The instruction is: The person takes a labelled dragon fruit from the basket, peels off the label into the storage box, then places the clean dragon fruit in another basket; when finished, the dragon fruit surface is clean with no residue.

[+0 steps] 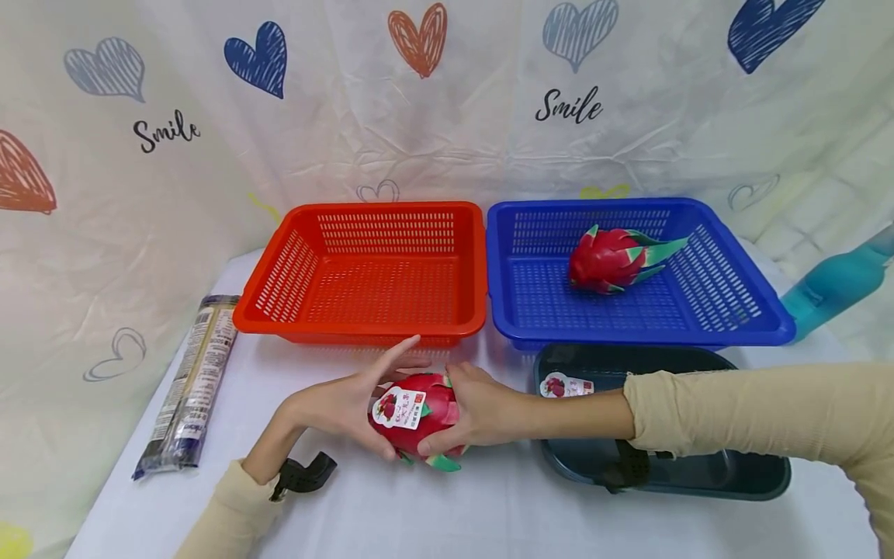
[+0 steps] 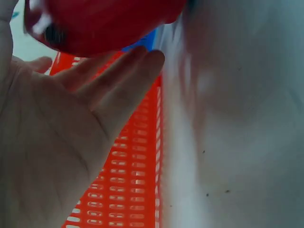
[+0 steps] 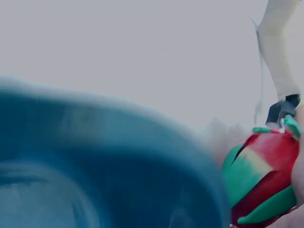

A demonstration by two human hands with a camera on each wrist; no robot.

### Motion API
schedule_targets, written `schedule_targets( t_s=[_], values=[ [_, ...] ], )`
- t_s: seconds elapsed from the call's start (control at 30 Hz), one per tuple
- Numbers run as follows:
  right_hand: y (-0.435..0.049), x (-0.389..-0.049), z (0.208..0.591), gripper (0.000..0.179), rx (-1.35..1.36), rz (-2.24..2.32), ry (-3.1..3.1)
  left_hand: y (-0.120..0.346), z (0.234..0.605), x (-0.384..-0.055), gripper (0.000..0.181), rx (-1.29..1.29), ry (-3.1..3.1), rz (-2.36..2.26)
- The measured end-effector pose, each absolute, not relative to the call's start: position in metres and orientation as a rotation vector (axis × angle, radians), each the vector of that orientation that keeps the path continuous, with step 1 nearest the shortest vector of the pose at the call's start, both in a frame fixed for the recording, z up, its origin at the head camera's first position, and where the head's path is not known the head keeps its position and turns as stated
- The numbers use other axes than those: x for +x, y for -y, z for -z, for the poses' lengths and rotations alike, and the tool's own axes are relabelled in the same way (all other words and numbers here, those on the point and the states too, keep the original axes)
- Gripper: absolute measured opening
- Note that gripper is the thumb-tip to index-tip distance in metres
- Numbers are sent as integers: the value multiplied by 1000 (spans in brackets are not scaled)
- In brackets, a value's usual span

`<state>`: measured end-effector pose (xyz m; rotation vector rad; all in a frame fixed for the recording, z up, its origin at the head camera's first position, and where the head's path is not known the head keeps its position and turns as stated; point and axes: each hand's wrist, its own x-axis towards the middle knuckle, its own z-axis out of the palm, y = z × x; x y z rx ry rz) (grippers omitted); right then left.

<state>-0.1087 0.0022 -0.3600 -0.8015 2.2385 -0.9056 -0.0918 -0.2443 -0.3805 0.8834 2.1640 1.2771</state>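
Observation:
A red dragon fruit with green leaf tips and a white label is between both hands, over the white table in front of the baskets. My right hand grips its right side, thumb in front and fingers behind. At the left side, my left hand has its thumb and fingers spread around the fruit. The left wrist view shows that hand's fingers fairly straight beside the red fruit; whether they press on it I cannot tell. Green leaf tips of the fruit show in the right wrist view.
Behind the hands stand a red basket and a blue basket, which holds another dragon fruit. Below the right forearm is a dark tray with a labelled item. A long packet lies left; a teal bottle stands right.

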Motion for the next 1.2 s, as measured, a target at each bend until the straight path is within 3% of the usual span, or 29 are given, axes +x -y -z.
schedule_targets(
  t_s=[0.47,0.63,0.83,1.0,1.2],
  values=[
    [-6,-100,357,82,-635,820,-2312,241,395,-92,91,860,-2102,-1337],
    [-12,-105,364,71,-645,978,-2204,241,398,-94,91,837,-2104,-1336],
    [-16,-114,362,64,-738,1025,-2142,239,400,-97,94,858,-2152,-1347],
    [-23,-114,342,70,-892,940,-2330,239,403,-98,93,860,-2170,-1368],
    [-24,-109,322,51,-1173,943,-2441,240,403,-98,94,814,-2137,-1390]
  ],
)
